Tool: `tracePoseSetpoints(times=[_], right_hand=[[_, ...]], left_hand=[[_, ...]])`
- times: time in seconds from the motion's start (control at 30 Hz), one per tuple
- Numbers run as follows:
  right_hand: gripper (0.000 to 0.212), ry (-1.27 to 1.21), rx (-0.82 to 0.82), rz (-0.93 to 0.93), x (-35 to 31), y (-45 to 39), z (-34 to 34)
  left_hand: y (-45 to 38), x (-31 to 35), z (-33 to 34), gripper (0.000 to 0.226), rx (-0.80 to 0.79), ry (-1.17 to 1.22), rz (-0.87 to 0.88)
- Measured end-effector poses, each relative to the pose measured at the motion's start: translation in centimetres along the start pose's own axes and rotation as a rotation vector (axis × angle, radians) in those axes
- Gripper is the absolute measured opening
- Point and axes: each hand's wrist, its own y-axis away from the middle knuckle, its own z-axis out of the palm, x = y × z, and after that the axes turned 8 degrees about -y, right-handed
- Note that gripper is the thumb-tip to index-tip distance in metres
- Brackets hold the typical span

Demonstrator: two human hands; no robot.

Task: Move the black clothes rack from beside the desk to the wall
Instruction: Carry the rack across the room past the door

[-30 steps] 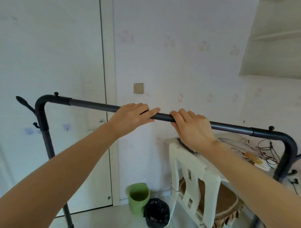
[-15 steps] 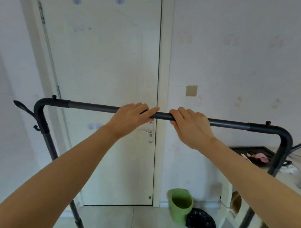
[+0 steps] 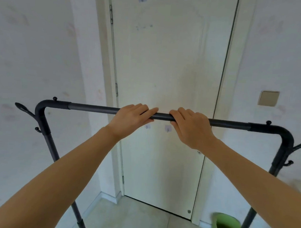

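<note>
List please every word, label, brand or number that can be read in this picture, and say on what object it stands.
There is no readable text.
The small stickers on the door are too blurred to show any writing.
The wall plate looks blank.
The black clothes rack, gripped by the left hand and the right hand, shows no label; neither does the green bin.

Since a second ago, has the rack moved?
Yes. The rack has swung left: it now spans the door, and the green bin sits by its right leg.
</note>
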Motion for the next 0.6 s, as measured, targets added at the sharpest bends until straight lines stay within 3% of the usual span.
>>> tracePoseSetpoints(times=[0.3, 0.6], right_hand=[[0.026, -0.193, 0.074, -0.169, -0.3, -6.8, 6.4], [0.027, -0.421, 0.143, -0.343, -4.6, -11.9, 11.1]], left_hand=[[2.4, -4.8, 0.7, 0.027, -0.176, -0.158, -0.097], [6.9, -6.8, -2.1, 0.028, -0.312, -0.294, -0.242]])
